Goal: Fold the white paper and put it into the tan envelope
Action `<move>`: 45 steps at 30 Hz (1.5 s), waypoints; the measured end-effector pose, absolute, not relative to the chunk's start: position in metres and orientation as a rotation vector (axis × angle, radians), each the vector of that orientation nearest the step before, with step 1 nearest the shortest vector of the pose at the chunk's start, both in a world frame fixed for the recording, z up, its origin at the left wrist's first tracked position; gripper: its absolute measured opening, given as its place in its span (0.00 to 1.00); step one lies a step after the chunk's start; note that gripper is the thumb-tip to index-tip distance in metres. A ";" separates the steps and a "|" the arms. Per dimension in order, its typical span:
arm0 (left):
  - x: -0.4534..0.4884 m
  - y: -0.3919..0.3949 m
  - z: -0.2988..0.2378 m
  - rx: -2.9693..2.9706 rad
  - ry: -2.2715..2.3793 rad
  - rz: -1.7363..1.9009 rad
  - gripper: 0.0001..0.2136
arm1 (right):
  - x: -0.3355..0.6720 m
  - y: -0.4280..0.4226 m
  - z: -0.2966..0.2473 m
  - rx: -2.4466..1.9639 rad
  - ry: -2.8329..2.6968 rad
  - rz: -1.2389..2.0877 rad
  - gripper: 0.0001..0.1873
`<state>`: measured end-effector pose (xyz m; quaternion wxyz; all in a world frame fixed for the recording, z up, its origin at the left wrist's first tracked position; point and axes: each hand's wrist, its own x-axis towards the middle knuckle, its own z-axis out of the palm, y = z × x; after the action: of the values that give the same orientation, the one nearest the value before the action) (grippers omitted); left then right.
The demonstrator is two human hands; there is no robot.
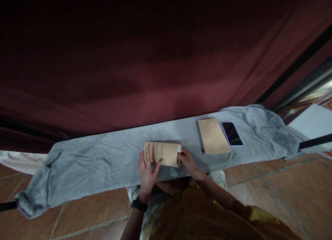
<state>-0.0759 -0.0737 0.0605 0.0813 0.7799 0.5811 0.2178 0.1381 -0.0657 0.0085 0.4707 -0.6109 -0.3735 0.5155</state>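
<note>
A brown paper envelope (pixel 166 154) lies lengthwise on the grey cloth, its open end facing right. Something white (pixel 178 148) shows at that opening. My left hand (pixel 148 169) rests on the envelope's left part with fingers spread, thumb near its lower edge. At the right end, the fingers of my right hand (pixel 187 161) are pinched together at the envelope's mouth; their tips are partly hidden. To the right lies a stack of brown envelopes (pixel 214 136), with a phone (pixel 232 133) in a pale purple case beside it, screen dark.
Grey fleece cloth (pixel 85 164) covers the narrow bench or table. A dark red fabric wall (pixel 155 77) rises right behind it. White sheets (pixel 315 120) lie at the far right, near a black bar (pixel 316 142). Tiled floor (pixel 88 209) shows below.
</note>
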 end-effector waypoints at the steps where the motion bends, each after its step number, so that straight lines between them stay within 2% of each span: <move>1: -0.074 -0.079 0.056 2.187 1.833 0.775 0.36 | 0.137 -0.067 0.008 -1.482 -0.876 1.275 0.10; 4: -0.066 -0.098 0.033 1.608 1.935 1.035 0.33 | 0.134 -0.070 0.005 -1.445 -0.761 1.296 0.11; 8: -0.049 -0.119 0.011 0.905 1.591 1.111 0.28 | 0.128 -0.072 0.004 -1.416 -0.657 1.284 0.15; 12: -0.023 -0.122 0.023 0.476 1.235 1.199 0.25 | 0.121 -0.075 0.007 -1.376 -0.615 1.257 0.17; 15: -0.005 -0.114 0.037 0.284 1.192 1.170 0.19 | 0.118 -0.078 0.011 -1.350 -0.598 1.239 0.18; 18: 0.006 -0.109 0.040 0.267 1.211 1.164 0.14 | 0.116 -0.082 0.014 -1.331 -0.585 1.217 0.18; 26: 0.001 -0.105 0.028 0.426 1.252 1.157 0.14 | 0.115 -0.085 0.014 -1.333 -0.574 1.227 0.17; 34: -0.018 -0.085 0.034 0.669 1.291 1.118 0.22 | 0.128 -0.093 0.018 -1.323 -0.682 1.355 0.17; 39: -0.032 -0.072 0.031 0.860 1.371 1.009 0.23 | 0.150 -0.095 0.014 -1.364 -0.783 1.330 0.16; 41: -0.035 -0.069 0.027 0.912 1.402 0.989 0.23 | 0.158 -0.095 0.011 -1.417 -0.886 1.236 0.15; 45: -0.040 -0.062 0.022 0.969 1.479 0.982 0.26 | 0.168 -0.096 0.007 -1.493 -1.416 0.792 0.14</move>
<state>-0.0405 -0.0623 0.0219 0.5308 0.4060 0.6197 0.4115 0.1679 -0.0964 0.0067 0.4513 -0.6042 -0.5732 0.3205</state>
